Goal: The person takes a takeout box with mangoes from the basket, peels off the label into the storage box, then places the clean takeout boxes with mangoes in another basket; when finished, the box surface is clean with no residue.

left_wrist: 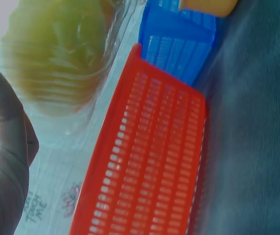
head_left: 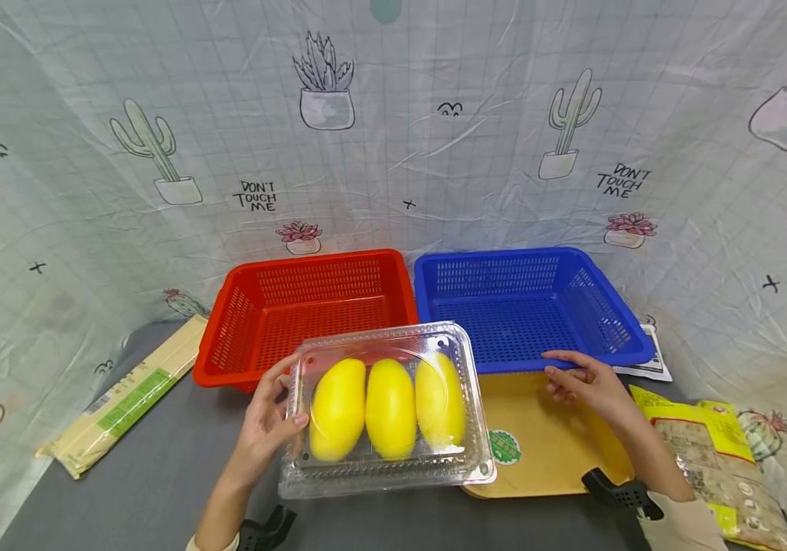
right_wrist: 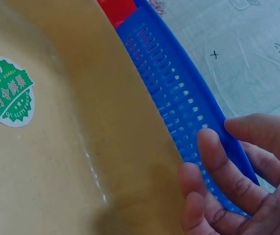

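My left hand [head_left: 266, 421] grips the left edge of a clear plastic clamshell box [head_left: 380, 484], thumb on the near side. Three yellow mangoes [head_left: 390, 409] lie side by side inside it. The box is held up in front of the red basket [head_left: 228, 321] and overlaps the left end of a tan tray [head_left: 552, 444]. My right hand [head_left: 589, 386], fingers loosely bent and holding nothing, is at the front rim of the blue basket [head_left: 614, 337]; whether it touches the rim is unclear. A green and white sticker [right_wrist: 7, 90] is on the tray.
At the left, a long beige packet [head_left: 128, 398] with a green label lies on the grey table [head_left: 159, 490]. A yellow and clear bag [head_left: 717, 459] lies at the right. Part of a white packet [head_left: 651, 360] shows beside the blue basket. Patterned cloth [head_left: 393, 176] hangs behind.
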Available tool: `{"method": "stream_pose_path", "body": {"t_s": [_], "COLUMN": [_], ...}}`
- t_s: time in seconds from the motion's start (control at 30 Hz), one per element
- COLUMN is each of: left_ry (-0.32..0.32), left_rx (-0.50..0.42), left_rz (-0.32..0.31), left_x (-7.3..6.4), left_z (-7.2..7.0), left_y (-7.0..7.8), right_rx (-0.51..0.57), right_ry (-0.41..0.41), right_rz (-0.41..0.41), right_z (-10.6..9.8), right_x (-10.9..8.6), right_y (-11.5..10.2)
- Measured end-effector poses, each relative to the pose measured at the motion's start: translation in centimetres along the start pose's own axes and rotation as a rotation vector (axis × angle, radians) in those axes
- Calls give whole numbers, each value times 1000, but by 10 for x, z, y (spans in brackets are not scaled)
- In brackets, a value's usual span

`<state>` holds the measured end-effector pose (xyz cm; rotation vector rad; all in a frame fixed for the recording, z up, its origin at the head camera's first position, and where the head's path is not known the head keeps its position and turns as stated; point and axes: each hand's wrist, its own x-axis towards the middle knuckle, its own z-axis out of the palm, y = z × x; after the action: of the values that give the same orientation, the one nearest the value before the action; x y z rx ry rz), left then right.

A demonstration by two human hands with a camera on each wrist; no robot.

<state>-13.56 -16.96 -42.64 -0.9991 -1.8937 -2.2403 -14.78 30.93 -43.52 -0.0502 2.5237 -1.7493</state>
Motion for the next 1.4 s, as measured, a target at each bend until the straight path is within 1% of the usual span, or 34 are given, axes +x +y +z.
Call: {"method": "stream_pose_path", "body": {"t_s": [0.1, 0.2, 0.3, 0.4, 0.57, 0.63, 0.73, 0.87, 1.0, 1.2, 1.4], "left_ry": [50, 76, 107, 147, 172, 186, 219, 255, 266, 245, 221], "left_rx": [46, 56, 76, 96, 93, 102, 117, 116, 91, 63, 48], "left_rz": [-40, -60, -52, -28, 22, 20, -4, -21, -20, -28, -67], "left_x": [4, 9, 12, 16, 23, 26, 32, 40, 46, 53, 62], "left_z": [4, 7, 11, 14, 20, 23, 29, 35, 40, 50, 60], "left_y": [-1, -3, -4, -4, -1, 0, 1, 1, 0, -2, -4], "right_rx": [6, 12, 11, 5, 8, 11, 12, 12, 12, 18, 38], "right_ry": [5, 3, 3, 4, 3, 4, 7, 11, 12, 8, 3], "right_rz": [-2, -3, 0, 2, -2, -2, -7, -7, 2, -4, -15], "right_z": [0, 0, 1, 1, 2, 2, 2, 1, 1, 1, 1], "right_x": [0, 0, 0, 1, 1, 1, 1, 1, 1, 1, 1], "right_y": [1, 1, 1, 2, 3, 3, 3, 3, 2, 0, 3]}}
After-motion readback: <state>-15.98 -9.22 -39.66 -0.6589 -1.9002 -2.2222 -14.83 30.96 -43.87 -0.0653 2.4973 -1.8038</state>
